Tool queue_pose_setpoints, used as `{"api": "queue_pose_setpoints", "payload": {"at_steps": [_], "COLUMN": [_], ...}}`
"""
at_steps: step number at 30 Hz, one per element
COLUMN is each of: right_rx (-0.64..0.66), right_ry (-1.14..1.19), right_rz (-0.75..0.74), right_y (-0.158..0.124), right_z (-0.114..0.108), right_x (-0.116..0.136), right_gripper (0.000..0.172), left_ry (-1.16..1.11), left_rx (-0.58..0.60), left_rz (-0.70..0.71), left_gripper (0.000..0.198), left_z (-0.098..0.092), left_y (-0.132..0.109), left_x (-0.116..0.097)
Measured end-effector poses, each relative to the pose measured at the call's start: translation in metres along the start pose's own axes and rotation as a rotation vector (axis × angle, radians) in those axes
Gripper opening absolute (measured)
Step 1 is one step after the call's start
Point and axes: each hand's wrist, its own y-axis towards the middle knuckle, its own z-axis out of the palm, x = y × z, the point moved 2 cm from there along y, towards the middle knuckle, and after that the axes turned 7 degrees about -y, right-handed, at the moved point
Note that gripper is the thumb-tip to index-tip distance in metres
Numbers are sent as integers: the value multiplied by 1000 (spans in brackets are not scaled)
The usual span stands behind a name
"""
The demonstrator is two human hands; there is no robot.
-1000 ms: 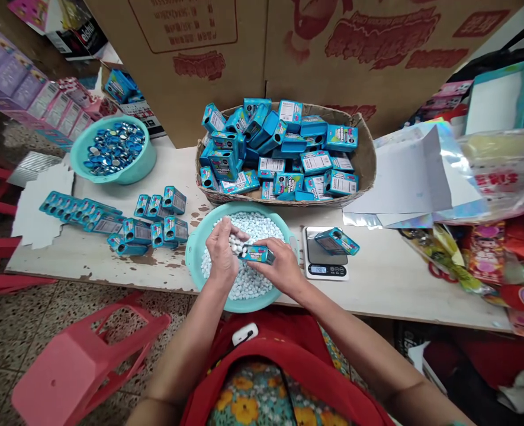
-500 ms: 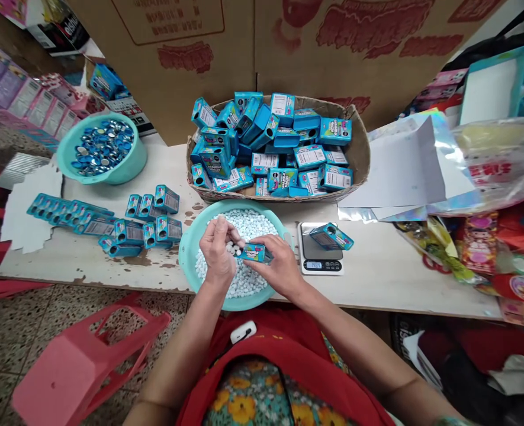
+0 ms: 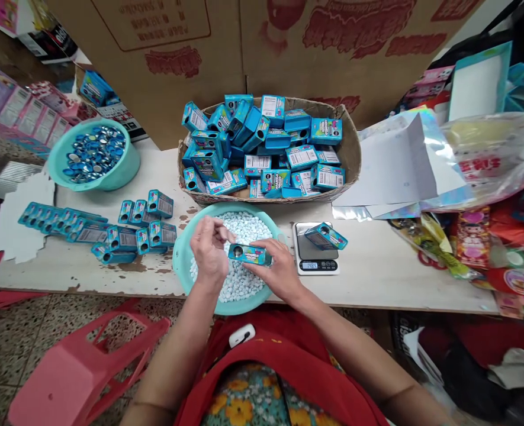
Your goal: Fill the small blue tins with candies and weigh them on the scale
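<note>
My right hand (image 3: 279, 266) grips a small blue candy box (image 3: 255, 255) by its right end. The box lies sideways, its round hole at the left end facing up. Beside that hole is my left hand (image 3: 211, 254), fingers curled inward; whatever lies in the palm is hidden. Both hands are over a turquoise basin (image 3: 182, 266) of small white candies (image 3: 244, 284). A white digital scale (image 3: 317, 265) stands to the right, bearing another blue candy box (image 3: 327, 236).
Behind the basin, a cut-down carton (image 3: 353, 148) holds many blue boxes. At left are a turquoise bowl (image 3: 115, 177) of shiny blue and silver pieces and rows of blue boxes (image 3: 137, 228). Paper sheets (image 3: 395, 160) lie at right; a pink stool (image 3: 66, 367) stands front left.
The box in my right hand has turned, so its hole shows more. White candies seen between my left hand and the box are no longer visible there. The view has shifted slightly.
</note>
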Motion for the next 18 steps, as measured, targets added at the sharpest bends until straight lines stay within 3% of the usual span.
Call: {"api": "queue_pose_setpoints", "payload": {"at_steps": [3, 6, 9, 12, 14, 16, 18], "right_rx": [-75, -153, -187, -216, -187, -132, -91], "right_ry": [91, 73, 19, -18, -36, -50, -60], "right_rz": [20, 19, 29, 18, -6, -7, 8], "right_y": [-9, -15, -14, -8, -3, 0, 0], "right_z": [-21, -38, -42, -38, -32, -27, -24], "right_x": [2, 3, -1, -6, -7, -8, -9], "right_gripper": [33, 33, 31, 31, 29, 28, 29], "left_ry": [289, 779, 1170, 1389, 1464, 1465, 1320], "left_rx": [-55, 112, 299, 453, 496, 457, 343], "left_rz": [181, 140, 103, 94, 66, 24, -10], "left_gripper": [28, 25, 30, 28, 23, 18, 15], "left_z": [-28, -42, -40, -38, -46, -60, -74], "left_y": [27, 42, 35, 17, 8, 3, 3], "left_x": [34, 81, 113, 119, 114, 106, 98]}}
